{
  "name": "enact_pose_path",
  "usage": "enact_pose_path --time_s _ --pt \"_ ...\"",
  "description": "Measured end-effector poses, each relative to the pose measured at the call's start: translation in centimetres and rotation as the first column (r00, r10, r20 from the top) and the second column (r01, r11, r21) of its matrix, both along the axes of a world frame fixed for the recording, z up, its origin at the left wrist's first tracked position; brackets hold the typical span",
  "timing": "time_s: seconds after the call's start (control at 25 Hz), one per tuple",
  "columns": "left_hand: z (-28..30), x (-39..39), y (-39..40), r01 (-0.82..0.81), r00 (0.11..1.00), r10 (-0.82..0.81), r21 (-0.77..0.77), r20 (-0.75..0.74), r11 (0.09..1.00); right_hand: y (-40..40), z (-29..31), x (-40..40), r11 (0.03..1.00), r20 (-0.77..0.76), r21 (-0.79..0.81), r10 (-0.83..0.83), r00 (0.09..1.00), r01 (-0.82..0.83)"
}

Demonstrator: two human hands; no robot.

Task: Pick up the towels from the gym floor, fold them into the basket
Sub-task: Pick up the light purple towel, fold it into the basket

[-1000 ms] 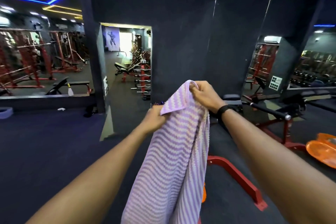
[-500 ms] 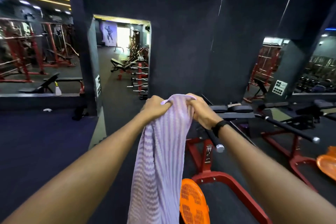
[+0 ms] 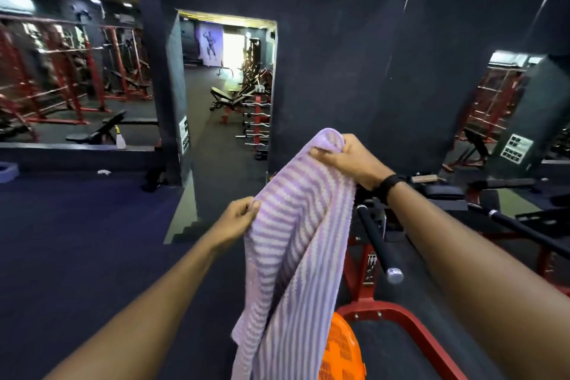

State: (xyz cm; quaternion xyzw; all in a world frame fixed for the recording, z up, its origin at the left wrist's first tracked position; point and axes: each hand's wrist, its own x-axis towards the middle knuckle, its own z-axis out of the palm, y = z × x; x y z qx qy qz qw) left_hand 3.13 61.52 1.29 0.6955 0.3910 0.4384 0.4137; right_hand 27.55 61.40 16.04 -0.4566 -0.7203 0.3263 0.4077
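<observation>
While both hands (image 3: pixel 237 219) (image 3: pixel 348 160) pinch the towel (image 3: pixel 296 256), it half hides the orange basket (image 3: pixel 339 352).

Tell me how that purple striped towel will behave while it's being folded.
The towel is probably floppy: it hangs limp and creased below the left hand and right hand. Likely light, since fingertip pinches hold it up. Its nubby weave should grip rather than slip.
</observation>
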Motion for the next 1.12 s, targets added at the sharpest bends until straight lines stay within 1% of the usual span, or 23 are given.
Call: enact_pose_path --time_s 0.04,0.08,0.12,0.16,0.2,0.24,0.32,0.36,0.4,0.48,0.52,0.56,0.6,0.64,0.68,0.76,0.8,0.84,0.88,0.92,0.96,1.04,1.12 --pt "0.4 0.5 0.2 -0.017 0.999 0.017 0.015 0.029 1.000 0.4 -0.1 0.5 0.999 0.114 -0.044 0.035 0.993 -0.030" --pt "1.2 1.2 0.5 -0.019 1.000 0.018 0.054 0.007 0.998 0.8 -0.7 0.7 0.993 0.273 -0.099 0.089 0.958 -0.064" --pt "2.0 2.0 0.7 -0.003 0.999 0.008 0.102 -0.043 0.995 1.0 -1.4 0.4 0.984 0.421 -0.155 0.149 0.895 -0.091" --pt "2.7 2.9 0.7 0.015 0.996 -0.003 0.141 -0.087 0.990 1.2 -2.5 0.0 0.976 0.525 -0.189 0.193 0.829 -0.108" --pt "3.1 3.6 0.9 0.029 0.994 -0.012 0.158 -0.106 0.987 1.6 -3.6 -0.2 0.974 0.571 -0.184 0.214 0.793 -0.130" --pt "3.1 3.9 1.2 0.035 0.994 -0.018 0.149 -0.111 0.988 2.0 -4.5 -0.3 0.975 0.555 -0.152 0.219 0.802 -0.161" --pt "2.0 3.5 1.9 0.048 0.990 -0.040 0.060 -0.134 0.997 2.8 -5.3 0.1 0.985 0.384 -0.106 0.170 0.908 -0.139" --pt "1.1 2.9 2.2 0.060 0.978 -0.057 0.008 -0.203 0.998 3.1 -5.1 0.7 0.991 0.276 -0.094 0.121 0.953 -0.098" --pt "0.1 2.1 2.6 0.058 0.949 -0.067 -0.036 -0.310 0.998 3.5 -4.9 1.3 0.997 0.186 -0.074 0.051 0.981 -0.038" --pt "-1.3 0.3 3.2 -0.014 0.857 -0.038 -0.096 -0.514 0.995 4.4 -4.6 2.8 0.993 0.041 0.006 -0.117 0.992 0.117" --pt "-1.5 -0.3 3.5 -0.072 0.839 0.009 -0.093 -0.545 0.993 4.8 -4.4 3.6 0.979 -0.014 0.046 -0.197 0.980 0.197" --pt "-1.2 -0.4 3.8 -0.124 0.855 0.069 -0.073 -0.514 0.990 5.1 -4.2 4.2 0.963 -0.032 0.080 -0.254 0.967 0.256" --pt "-0.2 -0.1 4.0 -0.149 0.885 0.116 -0.038 -0.452 0.988 5.3 -4.1 4.6 0.958 -0.016 0.107 -0.265 0.964 0.266" --pt "1.2 0.6 4.2 -0.132 0.913 0.129 0.018 -0.386 0.991 5.2 -3.9 4.7 0.973 0.036 0.108 -0.209 0.977 0.204" --pt "3.0 1.8 4.2 -0.094 0.932 0.113 0.074 -0.344 0.993 5.2 -3.8 4.2 0.991 0.125 0.084 -0.111 0.986 0.101" --pt "6.3 4.6 4.1 -0.036 0.950 0.088 0.174 -0.300 0.984 4.6 -3.9 2.3 0.995 0.287 -0.032 0.103 0.952 -0.098" --pt "7.5 5.7 4.1 -0.029 0.951 0.092 0.210 -0.295 0.977 4.4 -3.9 1.3 0.989 0.335 -0.046 0.146 0.931 -0.138" --pt "8.2 6.2 4.1 -0.032 0.947 0.102 0.224 -0.305 0.974 4.5 -3.8 0.9 0.992 0.369 0.005 0.112 0.923 -0.123" --pt "8.3 6.0 4.5 -0.039 0.937 0.112 0.221 -0.331 0.975 4.7 -3.6 0.9 0.995 0.368 0.076 0.030 0.929 -0.062" --pt "8.1 5.2 4.7 -0.039 0.921 0.109 0.190 -0.373 0.981 4.8 -3.2 1.2 0.988 0.336 0.148 -0.097 0.937 0.049" --pt "7.4 4.0 4.9 -0.031 0.905 0.082 0.127 -0.418 0.991 4.8 -2.6 1.8 0.965 0.270 0.198 -0.223 0.937 0.172" --pt "5.7 1.0 5.0 -0.018 0.891 0.000 -0.035 -0.454 0.999 4.8 -1.8 3.3 0.894 0.078 0.208 -0.420 0.904 0.397" --pt "4.5 -1.7 4.8 -0.020 0.887 -0.055 -0.157 -0.458 0.987 5.2 -1.3 4.5 0.814 -0.060 0.145 -0.561 0.826 0.563"
